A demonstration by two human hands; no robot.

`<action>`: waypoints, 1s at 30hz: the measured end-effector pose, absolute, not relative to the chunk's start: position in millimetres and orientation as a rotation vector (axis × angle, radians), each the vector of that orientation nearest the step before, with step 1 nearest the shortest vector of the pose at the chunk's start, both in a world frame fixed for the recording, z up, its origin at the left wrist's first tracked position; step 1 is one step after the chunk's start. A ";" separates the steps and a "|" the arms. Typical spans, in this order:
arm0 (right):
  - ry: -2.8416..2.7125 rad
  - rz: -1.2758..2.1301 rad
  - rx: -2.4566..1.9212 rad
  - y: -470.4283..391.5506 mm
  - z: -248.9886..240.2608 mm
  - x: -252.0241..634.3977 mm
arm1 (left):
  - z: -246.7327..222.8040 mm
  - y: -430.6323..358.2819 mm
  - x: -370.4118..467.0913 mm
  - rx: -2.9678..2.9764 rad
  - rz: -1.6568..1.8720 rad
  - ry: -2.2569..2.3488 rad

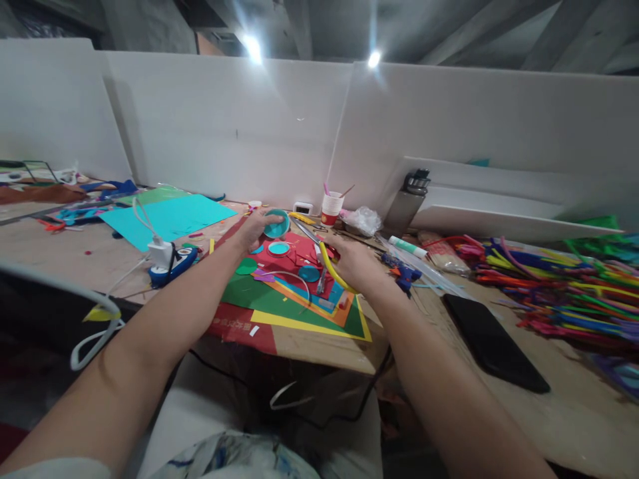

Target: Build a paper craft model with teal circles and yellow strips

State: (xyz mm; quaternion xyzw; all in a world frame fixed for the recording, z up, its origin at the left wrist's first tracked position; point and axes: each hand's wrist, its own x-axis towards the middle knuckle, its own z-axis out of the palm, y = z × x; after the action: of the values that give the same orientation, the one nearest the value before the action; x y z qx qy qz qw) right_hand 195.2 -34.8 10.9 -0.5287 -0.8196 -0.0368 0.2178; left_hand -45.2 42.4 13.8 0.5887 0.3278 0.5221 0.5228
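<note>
My left hand (253,228) is closed on a round teal piece (277,226) with a rim, perhaps a shallow cup or ring. In my right hand (355,263) is a pair of scissors (328,256) with yellow handles, its blades pointing up and left toward the teal piece. I cannot tell whether the blades touch it. Below both hands lies red paper (301,249), on top of blue, orange, green (269,296) and yellow sheets. A light-blue disc with a rim (278,248), a green circle (246,267) and a dark teal circle (309,273) rest on the papers.
A large turquoise sheet (170,216) and a power strip (174,266) with a plugged charger lie left. Paper cups (331,206), a grey bottle (405,203) and a glue stick (407,247) stand or lie behind. Right are a black phone (494,342) and bundled pipe cleaners (549,273).
</note>
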 end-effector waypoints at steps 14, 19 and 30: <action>-2.255 -0.134 -1.447 -28.7 0.8 195.3 | 12.7 40.3 -42.5 1.471 1.236 0.906; -2.246 -0.189 -1.515 -27.5 -0.8 195.0 | 13.6 35.8 -40.0 1.474 1.195 0.872; -2.203 -0.244 -1.522 -29.3 0.2 191.8 | 9.0 38.8 -41.4 1.507 1.199 0.783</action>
State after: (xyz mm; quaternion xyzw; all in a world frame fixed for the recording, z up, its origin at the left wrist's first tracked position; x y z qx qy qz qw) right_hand 191.8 -29.3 0.2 -0.5517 -0.7984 -0.0883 0.2245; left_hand -41.4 38.8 9.0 0.6248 0.3249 0.4973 0.5067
